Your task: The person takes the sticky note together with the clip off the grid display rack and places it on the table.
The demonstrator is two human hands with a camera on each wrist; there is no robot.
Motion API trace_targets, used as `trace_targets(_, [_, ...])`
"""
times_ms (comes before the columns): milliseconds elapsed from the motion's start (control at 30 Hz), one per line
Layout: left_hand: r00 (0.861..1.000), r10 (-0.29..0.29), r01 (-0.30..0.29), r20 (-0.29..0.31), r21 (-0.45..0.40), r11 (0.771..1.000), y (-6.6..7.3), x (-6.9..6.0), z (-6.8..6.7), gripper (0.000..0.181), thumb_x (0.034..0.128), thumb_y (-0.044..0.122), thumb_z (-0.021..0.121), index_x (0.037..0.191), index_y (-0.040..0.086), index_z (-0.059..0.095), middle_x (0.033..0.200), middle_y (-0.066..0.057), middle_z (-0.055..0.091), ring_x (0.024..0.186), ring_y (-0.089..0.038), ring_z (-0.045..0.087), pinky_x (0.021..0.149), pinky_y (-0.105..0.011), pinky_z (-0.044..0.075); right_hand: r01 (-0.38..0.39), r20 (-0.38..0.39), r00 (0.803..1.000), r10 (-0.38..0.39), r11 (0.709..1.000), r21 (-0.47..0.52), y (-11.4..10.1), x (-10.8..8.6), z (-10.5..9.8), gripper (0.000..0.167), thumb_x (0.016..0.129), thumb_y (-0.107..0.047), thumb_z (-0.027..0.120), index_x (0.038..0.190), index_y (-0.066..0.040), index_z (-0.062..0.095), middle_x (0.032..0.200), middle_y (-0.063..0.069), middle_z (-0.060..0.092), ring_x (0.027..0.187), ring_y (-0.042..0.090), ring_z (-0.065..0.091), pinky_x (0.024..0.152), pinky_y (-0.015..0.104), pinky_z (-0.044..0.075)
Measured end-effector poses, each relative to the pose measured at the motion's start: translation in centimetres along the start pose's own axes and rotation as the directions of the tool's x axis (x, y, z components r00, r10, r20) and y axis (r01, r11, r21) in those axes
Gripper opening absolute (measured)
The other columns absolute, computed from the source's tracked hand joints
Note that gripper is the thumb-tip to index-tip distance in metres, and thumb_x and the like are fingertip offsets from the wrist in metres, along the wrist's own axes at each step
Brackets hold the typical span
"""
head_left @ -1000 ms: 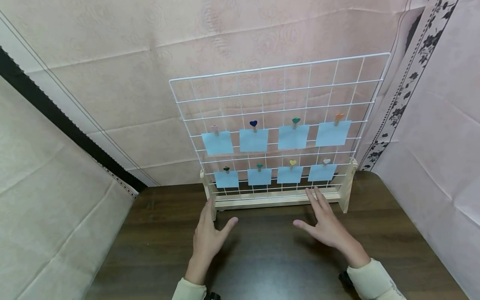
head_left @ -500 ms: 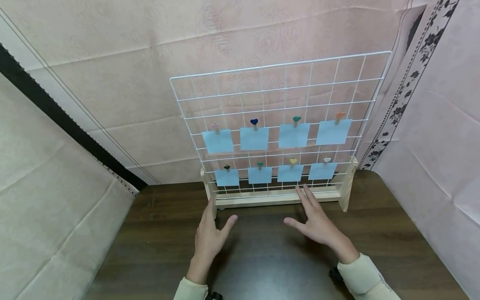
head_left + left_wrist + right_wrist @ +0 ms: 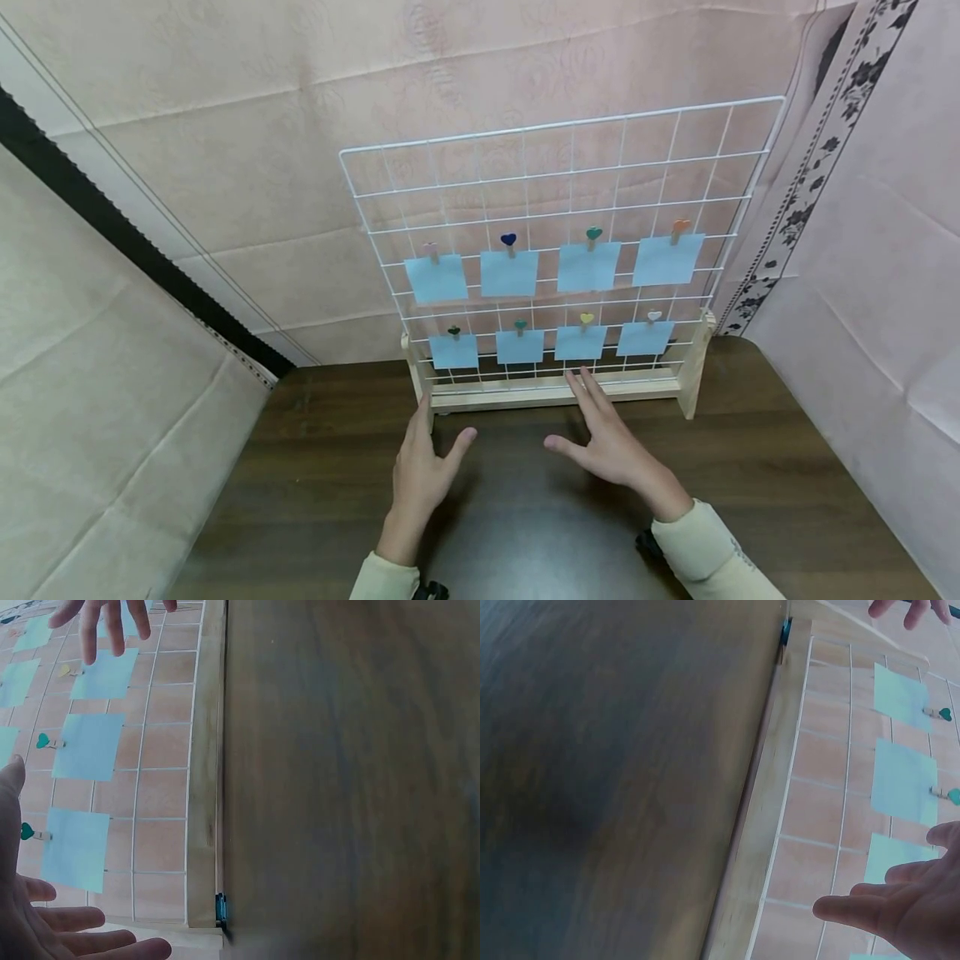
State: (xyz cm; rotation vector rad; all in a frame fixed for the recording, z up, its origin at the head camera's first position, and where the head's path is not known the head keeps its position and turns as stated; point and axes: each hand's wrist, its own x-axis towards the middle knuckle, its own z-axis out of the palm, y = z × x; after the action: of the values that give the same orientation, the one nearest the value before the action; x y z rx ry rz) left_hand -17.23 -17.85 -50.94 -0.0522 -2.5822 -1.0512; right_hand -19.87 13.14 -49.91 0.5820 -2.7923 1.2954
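A white wire grid panel (image 3: 547,177) stands upright in a pale wooden base (image 3: 547,397). Two rows of blue paper cards (image 3: 509,274) hang on it, each under a small heart-topped clothespin (image 3: 508,240); the hearts vary in colour. My left hand (image 3: 424,468) is held near the base's left foot, fingers straight and thumb spread, holding nothing. The right hand (image 3: 609,446), also with extended fingers and nothing in it, is in front of the base right of centre. Whether its fingertips touch the base, I cannot tell. In the left wrist view both hands appear beside the cards (image 3: 88,747).
The stand is at the back of a dark brown wooden table (image 3: 510,517). Pale cloth (image 3: 225,167) hangs behind it and on both sides, with a floral border strip (image 3: 813,187) at right. A small dark teal piece (image 3: 220,909) sits at the base's end.
My right hand has moved left along the front of the base, fingers still extended. The left hand has barely shifted. Cards and clothespins stay in place on the grid.
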Motion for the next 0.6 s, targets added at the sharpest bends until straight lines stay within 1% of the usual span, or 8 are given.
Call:
trace_targets(100, [1.0, -0.012, 0.012, 0.006, -0.015, 1.0, -0.1, 0.1, 0.1, 0.099, 0.0936, 0.067, 0.069, 0.169, 0.021, 0.025, 0.169, -0.014, 0.034, 0.144, -0.043, 0.048, 0.103, -0.069, 0.047, 0.005, 0.006, 1.0, -0.005, 1.0, 0.017, -0.4, 0.1, 0.4, 0.107, 0.094, -0.059, 0.074, 0.171, -0.03, 0.005, 0.177, 0.008, -0.007, 0.159, 0.049, 0.005, 0.111, 0.081, 0.026])
trace_targets(200, [0.999, -0.032, 0.033, 0.01, -0.057, 0.998, -0.1, 0.1, 0.2, 0.099, 0.0933, 0.065, 0.07, 0.168, 0.017, 0.028, 0.169, -0.016, 0.034, 0.146, -0.044, 0.045, 0.106, -0.069, 0.044, 0.015, 0.008, 1.0, -0.015, 1.0, 0.019, -0.6, 0.3, 0.8, 0.106, 0.094, -0.059, 0.073, 0.171, -0.032, 0.005, 0.177, 0.007, -0.006, 0.159, 0.047, 0.005, 0.111, 0.08, 0.027])
trace_targets(333, [0.999, -0.05, 0.051, 0.012, -0.111, 0.993, -0.2, 0.3, 0.4, 0.098, 0.0937, 0.061, 0.073, 0.166, 0.011, 0.03, 0.165, -0.02, 0.039, 0.146, -0.043, 0.044, 0.11, -0.069, 0.04, 0.036, 0.018, 0.999, -0.036, 0.999, 0.021, -0.9, 0.4, 1.4, 0.107, 0.094, -0.059, 0.074, 0.171, -0.032, 0.005, 0.177, 0.008, -0.006, 0.159, 0.047, 0.005, 0.112, 0.079, 0.028])
trace_targets(500, [0.999, -0.053, 0.053, 0.005, -0.138, 0.989, -0.2, 0.5, 0.6, 0.098, 0.0934, 0.06, 0.074, 0.166, 0.011, 0.031, 0.162, -0.021, 0.043, 0.146, -0.041, 0.045, 0.113, -0.067, 0.039, 0.053, 0.032, 0.998, -0.054, 0.998, 0.03, -1.4, 0.6, 1.9, 0.107, 0.093, -0.059, 0.075, 0.171, -0.034, 0.005, 0.177, 0.008, -0.005, 0.159, 0.046, 0.006, 0.111, 0.079, 0.029])
trace_targets(600, [0.999, -0.051, 0.051, 0.007, -0.134, 0.99, -0.2, 0.6, 0.9, 0.099, 0.0929, 0.062, 0.073, 0.166, 0.012, 0.031, 0.163, -0.02, 0.043, 0.147, -0.041, 0.044, 0.113, -0.067, 0.039, 0.058, 0.039, 0.997, -0.059, 0.998, 0.03, -1.5, 0.6, 2.1, 0.109, 0.092, -0.06, 0.076, 0.17, -0.036, 0.004, 0.177, 0.007, -0.005, 0.16, 0.045, 0.006, 0.112, 0.078, 0.028])
